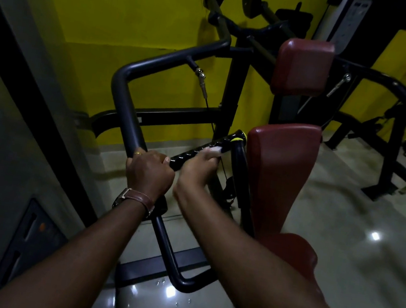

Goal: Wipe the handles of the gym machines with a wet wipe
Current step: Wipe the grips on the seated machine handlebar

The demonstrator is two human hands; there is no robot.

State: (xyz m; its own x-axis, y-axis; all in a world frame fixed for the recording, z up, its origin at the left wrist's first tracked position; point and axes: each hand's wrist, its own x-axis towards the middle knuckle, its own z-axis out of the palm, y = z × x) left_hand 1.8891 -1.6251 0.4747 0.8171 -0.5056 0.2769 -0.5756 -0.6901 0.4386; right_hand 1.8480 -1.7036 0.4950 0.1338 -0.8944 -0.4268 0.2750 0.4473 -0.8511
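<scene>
A left hand point(150, 172) grips the machine's smooth black steel bar point(127, 103); the right hand point(198, 165) clamps a white wet wipe point(214, 150) onto the ribbed rubber handle point(196, 154). "STRONG" marks the yellow wall point(150, 10).

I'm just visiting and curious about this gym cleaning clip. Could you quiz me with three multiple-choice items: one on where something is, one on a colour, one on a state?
1. Where is the white wet wipe?
A. On the floor
B. Pressed on the ribbed black handle under the right hand
C. Draped over the seat

2. What colour are the machine's pads?
A. Dark red
B. Blue
C. Green

3. What is the left hand doing?
A. Hanging free
B. Holding a bottle
C. Gripping the grey frame tube

Answers:
1 B, the wipe shows at the right fingertips on the handle.
2 A, both the upper pad and the back pad are dark red.
3 C, its fingers curl round the tube beside the handle.
</scene>
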